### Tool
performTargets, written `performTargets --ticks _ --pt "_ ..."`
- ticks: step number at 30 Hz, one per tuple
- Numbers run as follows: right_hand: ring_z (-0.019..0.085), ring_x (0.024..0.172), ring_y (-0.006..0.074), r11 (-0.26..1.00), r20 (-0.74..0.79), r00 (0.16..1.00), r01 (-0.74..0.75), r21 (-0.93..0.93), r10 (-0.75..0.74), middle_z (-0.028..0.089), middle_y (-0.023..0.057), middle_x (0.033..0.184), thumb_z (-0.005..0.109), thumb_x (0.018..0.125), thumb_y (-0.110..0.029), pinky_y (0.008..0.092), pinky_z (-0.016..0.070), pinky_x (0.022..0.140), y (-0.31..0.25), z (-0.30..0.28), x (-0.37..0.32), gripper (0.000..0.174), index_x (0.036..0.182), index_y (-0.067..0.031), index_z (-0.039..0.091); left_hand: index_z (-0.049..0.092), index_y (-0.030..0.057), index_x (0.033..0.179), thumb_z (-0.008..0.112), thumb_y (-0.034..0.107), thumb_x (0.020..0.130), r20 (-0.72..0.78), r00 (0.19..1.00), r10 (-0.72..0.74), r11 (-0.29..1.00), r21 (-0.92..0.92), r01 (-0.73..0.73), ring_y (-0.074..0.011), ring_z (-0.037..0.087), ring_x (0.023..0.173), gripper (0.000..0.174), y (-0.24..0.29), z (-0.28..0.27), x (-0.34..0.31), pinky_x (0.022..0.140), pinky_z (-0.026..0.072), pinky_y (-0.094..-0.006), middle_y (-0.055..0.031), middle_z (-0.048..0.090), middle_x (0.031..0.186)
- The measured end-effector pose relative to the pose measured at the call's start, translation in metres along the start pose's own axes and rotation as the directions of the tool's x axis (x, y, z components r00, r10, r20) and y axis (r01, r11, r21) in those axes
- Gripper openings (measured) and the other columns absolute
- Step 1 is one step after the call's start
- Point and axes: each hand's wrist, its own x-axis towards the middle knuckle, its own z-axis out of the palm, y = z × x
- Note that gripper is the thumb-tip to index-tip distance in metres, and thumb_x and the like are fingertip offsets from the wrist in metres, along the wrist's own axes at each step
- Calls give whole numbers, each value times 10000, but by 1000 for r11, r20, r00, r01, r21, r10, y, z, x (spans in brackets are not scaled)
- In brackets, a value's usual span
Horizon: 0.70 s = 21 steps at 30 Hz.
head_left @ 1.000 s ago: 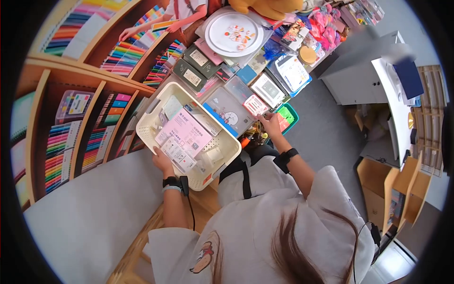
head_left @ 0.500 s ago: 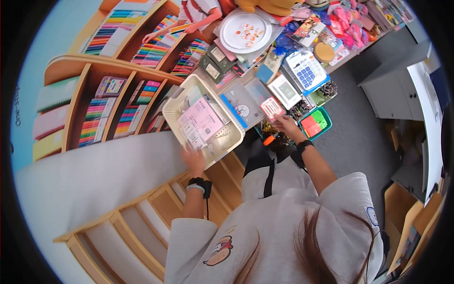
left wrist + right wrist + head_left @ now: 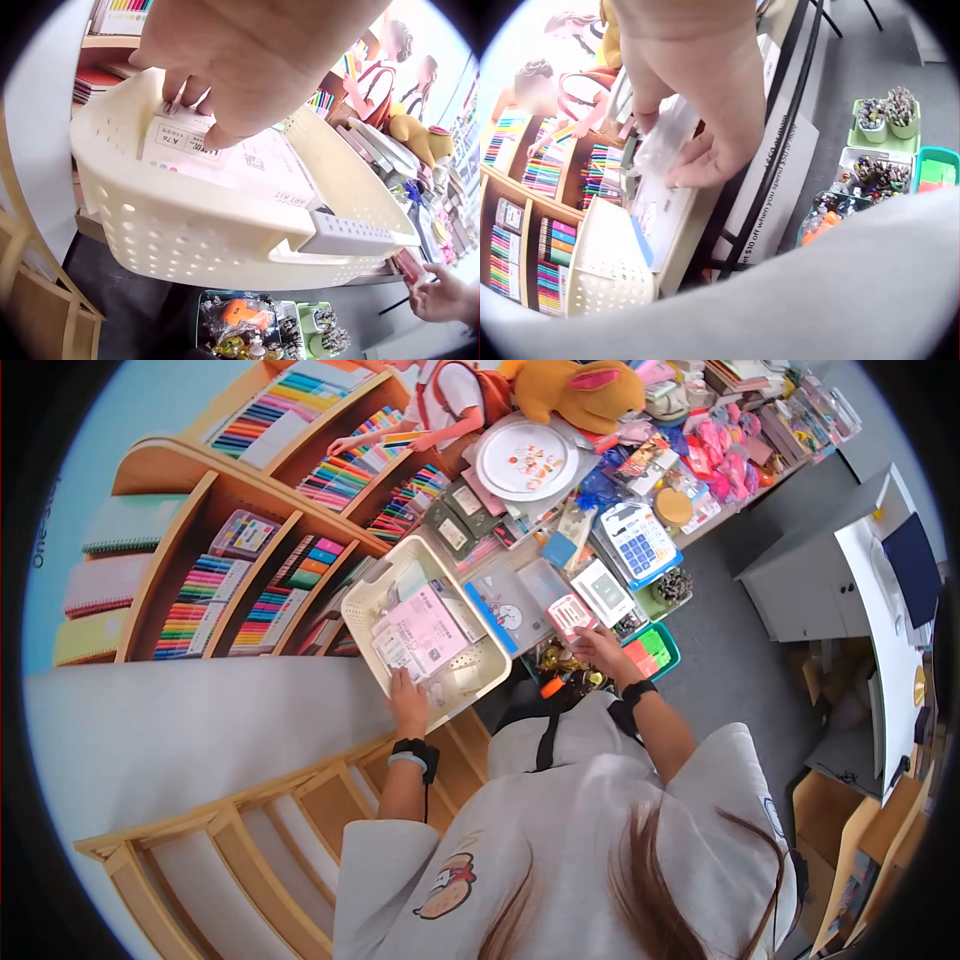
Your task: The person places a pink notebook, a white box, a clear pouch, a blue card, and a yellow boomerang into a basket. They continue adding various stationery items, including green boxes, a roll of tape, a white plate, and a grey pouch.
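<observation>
My left hand (image 3: 408, 705) reaches over the near rim of a cream plastic basket (image 3: 492, 668). In the left wrist view its fingers and thumb pinch a small white box (image 3: 180, 142) marked K76, inside the basket. A larger pink art kit box (image 3: 428, 628) lies beside that box. My right hand (image 3: 605, 653) pinches a clear packet (image 3: 570, 612) with a red and white front, over the edge of the table. Under the packet lies a clear case (image 3: 508, 610) with a blue edge and a cartoon figure.
Shelves of coloured pens (image 3: 205, 595) stand on the left. Behind are a round white tray (image 3: 515, 465), a calculator (image 3: 640, 542) and a plush toy (image 3: 580, 395). Low bins, one a green bin (image 3: 655, 650), sit by my right hand. A wooden rack (image 3: 260, 820) stands at the lower left.
My left hand has left the basket's near-left edge and moved to the small white box inside. My right hand stays at the red and white packet. The head view has shifted.
</observation>
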Motion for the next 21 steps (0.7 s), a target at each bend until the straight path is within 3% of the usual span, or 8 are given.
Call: performTargets --ticks 3,6,8,9,12,14,16,21 --pt "598 720 163 997 52 996 74 9 -74 595 85 824 619 781 -203 253 488 601 -18 20 -12 296 1000 -42 503 426 67 1192 555 188 774 -35 999 40 998 46 -38 -250 354 1192 454 0 0 0 923 272 -584 -97 379 1292" --pt "586 702 138 992 97 987 126 -3 -125 600 76 853 629 772 -205 232 470 588 -36 44 -37 313 1011 -41 512 435 59 1181 562 189 767 -49 996 76 995 64 -73 -248 372 1168 452 -3 3 3 917 276 -587 -97 404 1262" --pt "572 702 110 973 239 962 173 -154 -134 599 59 868 639 763 -221 209 447 586 -41 60 -48 340 1025 -41 520 448 50 1160 580 186 752 -67 995 73 993 95 -67 -245 388 1143 450 -3 4 6 910 284 -578 -94 424 1233" --pt "560 708 85 952 220 967 180 -248 -125 598 38 866 643 760 -246 196 432 590 -39 72 -49 354 1027 -41 534 456 51 1150 593 188 744 -77 993 85 991 114 -76 -244 404 1124 450 -5 8 9 906 289 -570 -92 436 1221" --pt "548 682 65 937 357 934 101 -334 27 599 6 819 644 756 -288 180 413 569 -39 114 -60 381 1044 -63 535 478 56 1117 617 194 725 -73 993 90 987 144 -78 -242 441 1080 439 -1 3 11 896 299 -552 -87 467 1180" --pt "543 666 63 905 310 940 5 -426 141 590 -8 779 658 746 -287 172 402 549 -22 136 -51 377 1030 -76 531 491 59 1096 629 199 715 -63 995 83 985 158 -73 -241 463 1053 429 0 -2 13 891 305 -542 -84 486 1152" --pt "544 656 73 928 326 917 -105 -356 229 583 3 802 669 738 -274 182 414 540 -4 157 -36 393 1037 -79 505 513 65 1057 639 212 710 -35 994 99 979 180 -91 -244 511 989 398 -2 -3 16 879 321 -536 -81 517 1088" --pt "588 743 142 982 306 935 -147 -122 178 566 76 887 649 756 -196 227 478 620 30 192 -2 436 1080 -7 428 538 80 1027 635 229 715 109 990 87 964 242 -112 -242 558 915 359 -1 -8 26 868 345 -522 -82 535 1048"
